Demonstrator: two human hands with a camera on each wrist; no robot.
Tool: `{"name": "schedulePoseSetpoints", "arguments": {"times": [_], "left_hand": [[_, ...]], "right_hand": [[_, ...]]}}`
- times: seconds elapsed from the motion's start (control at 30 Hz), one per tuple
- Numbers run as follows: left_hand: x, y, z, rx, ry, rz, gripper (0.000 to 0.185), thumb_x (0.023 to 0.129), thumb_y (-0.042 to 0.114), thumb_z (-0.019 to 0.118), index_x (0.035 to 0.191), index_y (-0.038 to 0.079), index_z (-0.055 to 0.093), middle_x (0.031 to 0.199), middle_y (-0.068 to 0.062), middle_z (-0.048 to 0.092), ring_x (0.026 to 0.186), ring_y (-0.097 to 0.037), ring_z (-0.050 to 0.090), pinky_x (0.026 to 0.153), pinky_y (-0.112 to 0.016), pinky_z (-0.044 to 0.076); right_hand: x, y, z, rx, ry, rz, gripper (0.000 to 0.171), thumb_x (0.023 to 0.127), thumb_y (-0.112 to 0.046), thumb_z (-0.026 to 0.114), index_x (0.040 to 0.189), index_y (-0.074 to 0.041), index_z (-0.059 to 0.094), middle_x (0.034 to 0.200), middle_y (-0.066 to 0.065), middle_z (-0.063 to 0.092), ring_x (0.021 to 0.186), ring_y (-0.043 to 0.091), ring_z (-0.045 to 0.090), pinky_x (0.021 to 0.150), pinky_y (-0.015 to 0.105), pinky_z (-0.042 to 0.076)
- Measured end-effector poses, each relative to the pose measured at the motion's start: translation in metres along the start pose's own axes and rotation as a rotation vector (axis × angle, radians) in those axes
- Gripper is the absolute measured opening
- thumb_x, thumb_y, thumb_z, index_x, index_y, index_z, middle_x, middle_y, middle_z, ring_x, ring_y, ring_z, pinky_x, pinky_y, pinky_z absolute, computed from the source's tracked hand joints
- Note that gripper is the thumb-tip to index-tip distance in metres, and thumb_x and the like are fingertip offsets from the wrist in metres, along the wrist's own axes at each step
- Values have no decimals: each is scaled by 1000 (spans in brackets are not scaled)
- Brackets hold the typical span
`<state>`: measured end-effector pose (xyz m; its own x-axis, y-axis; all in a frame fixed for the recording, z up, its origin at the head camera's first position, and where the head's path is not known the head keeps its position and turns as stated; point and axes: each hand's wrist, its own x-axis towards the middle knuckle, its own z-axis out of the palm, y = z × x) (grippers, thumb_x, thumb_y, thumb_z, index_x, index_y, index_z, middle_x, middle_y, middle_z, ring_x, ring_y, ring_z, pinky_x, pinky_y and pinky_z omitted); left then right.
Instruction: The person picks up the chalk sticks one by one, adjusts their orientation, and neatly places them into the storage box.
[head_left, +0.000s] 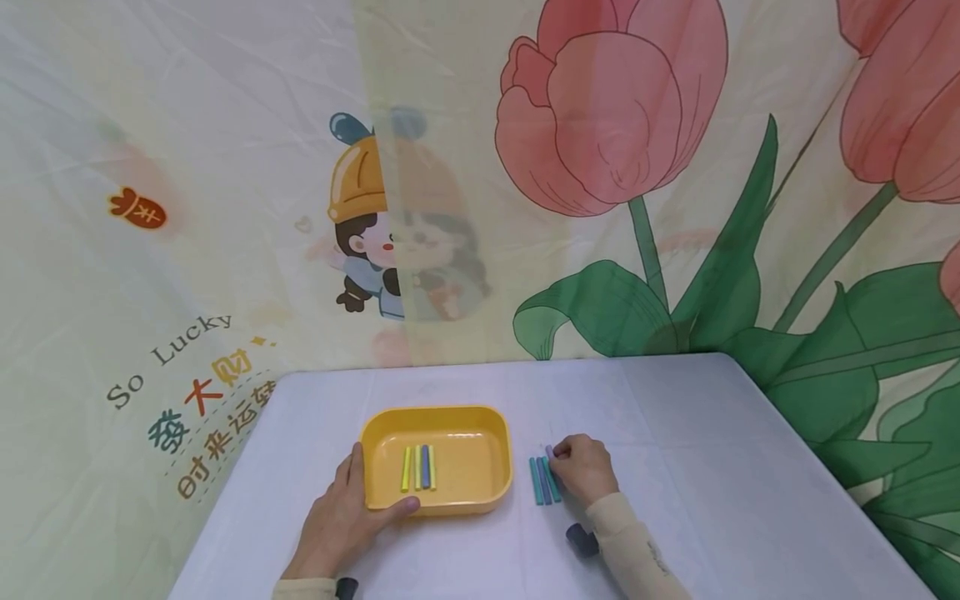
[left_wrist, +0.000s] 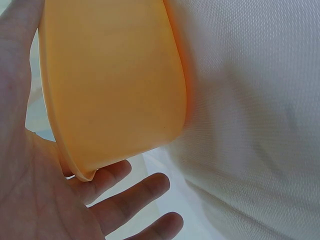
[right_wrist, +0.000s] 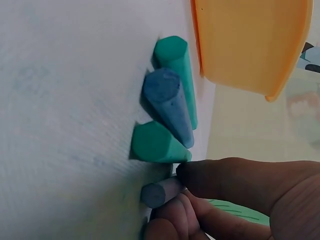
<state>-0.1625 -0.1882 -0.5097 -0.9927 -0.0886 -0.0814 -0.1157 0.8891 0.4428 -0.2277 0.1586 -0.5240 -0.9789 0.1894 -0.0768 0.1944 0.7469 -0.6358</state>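
A yellow tray (head_left: 472, 507) stands on the table with several chalk sticks lying side by side in it, among them a yellow chalk stick (head_left: 406, 469) and a blue chalk stick (head_left: 425, 467). My left hand (head_left: 341, 517) holds the tray's left end, thumb along the front rim, fingers at the left wall. To the tray's right, my right hand (head_left: 583, 469) pinches a greyish-purple chalk stick (right_wrist: 159, 193) between thumb and fingers. Beside it lie two green chalk sticks, a far one (right_wrist: 175, 55) and a near one (right_wrist: 152, 142), with a blue chalk stick (right_wrist: 164, 92) between them.
A white cloth (head_left: 675, 433) covers the table. Behind it hangs a printed curtain (head_left: 450, 67) with tulips and cartoon figures. Dark wrist devices sit at both cuffs, the right device (head_left: 582, 541) close to the tabletop.
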Motion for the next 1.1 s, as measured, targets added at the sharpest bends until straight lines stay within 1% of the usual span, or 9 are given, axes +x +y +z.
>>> {"name": "schedulePoseSetpoints", "arguments": {"times": [0.17, 0.5, 0.7, 0.97, 1.1], "left_hand": [[0, 1, -1, -5, -10, -14, 145, 68, 92, 59, 159, -6, 4, 158, -33, 25, 127, -54, 49, 103, -63, 44], [-2, 1, -1, 0, -3, 10, 145, 69, 92, 59, 158, -8, 5, 157, -35, 26, 125, -54, 50, 100, -63, 45], [-3, 1, -2, -7, 4, 13, 144, 69, 91, 60, 159, -7, 5, 157, -34, 27, 125, -54, 50, 100, -62, 46], [-2, 2, -2, 1, 4, 5, 145, 68, 92, 59, 159, -7, 5, 157, -35, 26, 126, -55, 49, 101, -63, 45], [-2, 1, -2, 0, 5, 8, 145, 68, 92, 59, 159, -8, 5, 158, -35, 25, 127, -55, 48, 102, -63, 44]], "right_hand": [[1, 1, -1, 5, -4, 1, 14, 87, -11, 77, 96, -1, 76, 77, 2, 66, 69, 15, 60, 61, 30, 55], [2, 3, -1, 25, -16, 20, 14, 84, -8, 78, 96, -2, 76, 79, 2, 67, 71, 15, 61, 62, 30, 55], [2, 5, -3, 48, -8, 6, 15, 83, -9, 80, 96, -2, 76, 78, 2, 68, 70, 15, 61, 61, 29, 55], [3, 4, -5, 88, -41, 16, 17, 86, -12, 79, 99, -2, 76, 80, 2, 68, 69, 14, 61, 60, 28, 55], [2, -1, -6, 106, -45, 33, 16, 87, -14, 79, 100, -4, 76, 84, 2, 70, 72, 15, 62, 64, 30, 57]]}}
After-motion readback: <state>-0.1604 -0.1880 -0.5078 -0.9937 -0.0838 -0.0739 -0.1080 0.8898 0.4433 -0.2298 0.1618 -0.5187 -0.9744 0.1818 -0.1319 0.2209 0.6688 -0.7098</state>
